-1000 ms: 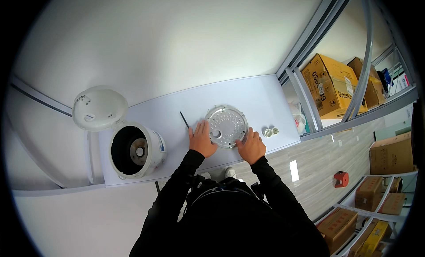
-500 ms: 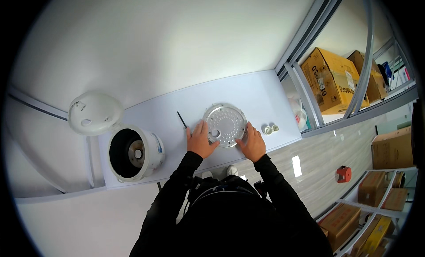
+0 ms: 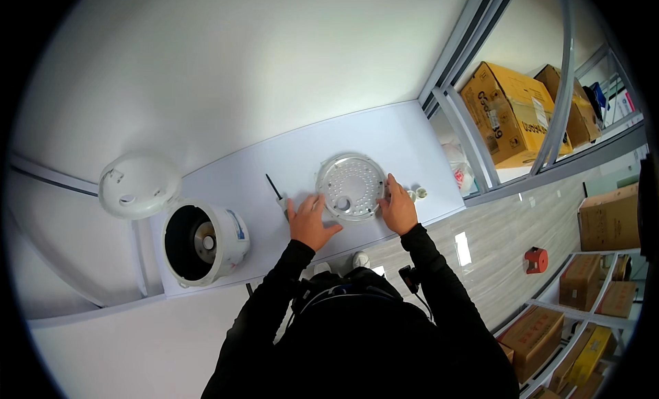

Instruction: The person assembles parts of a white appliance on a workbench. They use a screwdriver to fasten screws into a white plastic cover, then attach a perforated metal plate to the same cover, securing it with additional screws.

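Disc (image 3: 351,185): freer by left hand (image 3: 308,224)
Left hand: spread, empty, thumb newly off
Right hand (image 3: 398,208): half-open at disc edge, grip unclear

Black printing (image 3: 491,117) on a yellow carton (image 3: 515,110)

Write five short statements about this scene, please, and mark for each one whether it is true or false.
1. The right hand is at the right edge of the round plate. True.
2. The lid of the white cooker is shut. False: it is open.
3. The thin tool lies to the right of the round plate. False: it lies to the left.
4. The round plate has many small holes. True.
5. The stool on the floor is blue. False: it is red.
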A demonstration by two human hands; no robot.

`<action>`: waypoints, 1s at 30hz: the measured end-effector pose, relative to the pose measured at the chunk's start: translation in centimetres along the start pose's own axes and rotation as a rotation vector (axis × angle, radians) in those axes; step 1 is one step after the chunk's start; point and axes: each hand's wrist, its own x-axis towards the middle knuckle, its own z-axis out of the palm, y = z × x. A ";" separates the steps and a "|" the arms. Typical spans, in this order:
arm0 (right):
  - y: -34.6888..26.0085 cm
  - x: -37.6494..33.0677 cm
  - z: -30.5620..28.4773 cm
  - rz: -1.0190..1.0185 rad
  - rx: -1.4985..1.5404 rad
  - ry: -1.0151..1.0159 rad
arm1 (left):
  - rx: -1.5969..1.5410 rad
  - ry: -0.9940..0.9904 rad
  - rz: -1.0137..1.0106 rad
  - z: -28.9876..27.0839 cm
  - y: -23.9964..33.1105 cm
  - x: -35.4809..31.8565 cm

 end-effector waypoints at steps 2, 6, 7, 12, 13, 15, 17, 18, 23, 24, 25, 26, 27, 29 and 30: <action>0.3 0.1 -0.4 0.027 0.075 -0.012 | -0.002 0.001 -0.009 0.1 0.1 -0.2; 0.6 0.2 -1.3 0.060 0.174 -0.025 | -0.001 -0.009 -0.014 -0.1 0.0 -0.6; 0.7 0.1 -1.5 0.064 0.199 -0.028 | 0.001 -0.014 -0.012 -0.2 0.0 -0.7; 1.3 0.6 -1.5 -0.016 0.248 -0.025 | -0.010 -0.016 -0.026 -0.1 0.3 -0.9; 1.6 0.9 -1.2 -0.041 0.250 -0.014 | -0.007 -0.017 -0.029 -0.1 0.3 -0.9; 2.2 1.0 -1.0 -0.049 0.233 -0.006 | -0.072 -0.029 -0.063 -0.1 0.5 -0.8; 1.9 1.3 -1.2 -0.026 0.200 -0.014 | -0.063 0.028 -0.063 -0.1 0.0 -0.8; 1.7 1.5 -1.3 -0.018 0.203 -0.017 | -0.026 0.086 -0.042 0.0 -0.1 -1.0; 1.0 2.0 -2.9 0.017 0.195 -0.028 | 0.058 0.273 -0.215 0.3 -0.1 -1.4; 0.8 2.1 -3.1 0.018 0.176 -0.030 | 0.083 0.265 -0.293 0.0 -0.1 -1.4; 0.8 2.1 -3.4 0.018 0.154 -0.028 | 0.105 0.259 -0.367 -0.3 0.2 -1.3; 0.7 2.2 -3.7 0.019 0.131 -0.026 | 0.131 0.232 -0.415 -0.6 0.5 -1.4; 0.7 2.2 -3.9 0.004 0.147 -0.035 | 0.156 0.206 -0.463 -0.9 0.7 -1.4; 0.4 2.3 -4.3 -0.030 0.182 -0.054 | 0.166 0.145 -0.553 -1.2 0.6 -1.5; 0.3 2.4 -4.3 -0.040 0.185 -0.063 | 0.147 0.109 -0.593 -1.4 0.5 -1.5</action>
